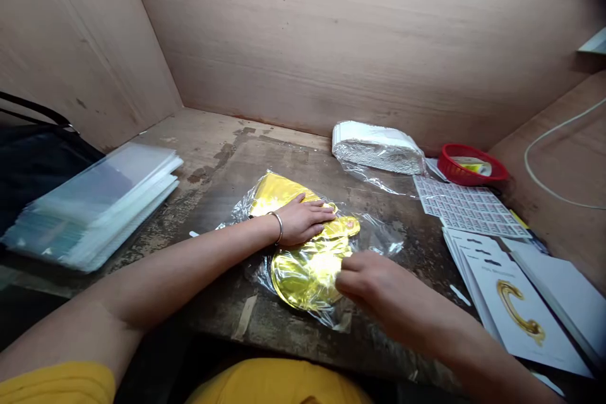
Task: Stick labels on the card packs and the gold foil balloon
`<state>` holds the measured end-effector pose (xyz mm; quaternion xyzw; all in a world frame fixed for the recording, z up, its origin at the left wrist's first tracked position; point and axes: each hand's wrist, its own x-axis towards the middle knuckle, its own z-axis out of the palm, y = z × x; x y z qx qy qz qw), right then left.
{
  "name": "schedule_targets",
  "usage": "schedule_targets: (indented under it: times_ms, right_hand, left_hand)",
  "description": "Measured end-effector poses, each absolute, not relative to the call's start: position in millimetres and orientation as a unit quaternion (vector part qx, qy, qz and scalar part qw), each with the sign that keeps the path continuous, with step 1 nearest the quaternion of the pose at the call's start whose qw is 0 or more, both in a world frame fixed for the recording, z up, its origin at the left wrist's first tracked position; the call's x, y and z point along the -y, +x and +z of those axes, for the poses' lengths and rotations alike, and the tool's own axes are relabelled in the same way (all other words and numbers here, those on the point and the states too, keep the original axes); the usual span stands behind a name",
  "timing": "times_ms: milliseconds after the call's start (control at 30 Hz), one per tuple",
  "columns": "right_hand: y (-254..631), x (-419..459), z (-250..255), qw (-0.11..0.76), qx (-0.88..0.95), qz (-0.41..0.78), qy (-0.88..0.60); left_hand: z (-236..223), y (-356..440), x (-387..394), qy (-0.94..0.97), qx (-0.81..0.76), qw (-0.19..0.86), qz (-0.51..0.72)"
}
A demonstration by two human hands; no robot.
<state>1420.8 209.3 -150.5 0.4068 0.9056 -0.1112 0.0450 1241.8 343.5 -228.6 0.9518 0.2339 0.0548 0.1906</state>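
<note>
- Gold foil piece, in clear plastic, lay on the tabletop beneath the flat, outstretched fingers of the left hand.
- I saw the right hand curled beside it; I couldn't tell whether those fingers gripped anything.

Soft light, white glare on gold foil, darkened upper-right corner.
</note>
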Motion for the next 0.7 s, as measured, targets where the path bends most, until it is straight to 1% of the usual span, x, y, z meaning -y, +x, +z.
schedule_targets:
  times_ms: [67,133,200,267,333,367,433,533,700]
  right_hand:
    - [1446,-192,-145,0.043,-0.881,-0.196,0.428]
    - [1467,-176,-145,0.04,-0.842,-0.236,0.483]
    - [1476,-167,-150,0.002,-0.809,-0.237,0.537]
    - [1473,-163,-156,-0.057,-0.783,-0.24,0.571]
    - [1462,-164,-160,-0.099,-0.775,-0.248,0.573]
    - [1456,-165,-161,-0.104,-0.784,-0.25,0.559]
    - [1448,-165,-161,-0.094,-0.819,-0.25,0.508]
    - [1453,-158,-161,-0.067,-0.841,-0.279,0.458]
    - [1478,-141,-159,-0.055,-0.802,-0.328,0.496]
  left_hand:
    - [-230,1240,-346,0.952,-0.232,0.193,0.056]
    - [-231,1240,-349,0.952,-0.227,0.194,0.057]
    - [-228,1242,-349,0.953,-0.226,0.194,0.057]
    - [-221,1245,-342,0.952,-0.233,0.19,0.061]
    - [-211,1246,-326,0.948,-0.249,0.184,0.071]
    - [-207,1246,-315,0.946,-0.256,0.181,0.077]
    - [-202,1241,-291,0.945,-0.26,0.182,0.081]
    - [-208,1227,-264,0.948,-0.246,0.19,0.066]
    - [-220,1214,-255,0.943,-0.255,0.202,0.076]
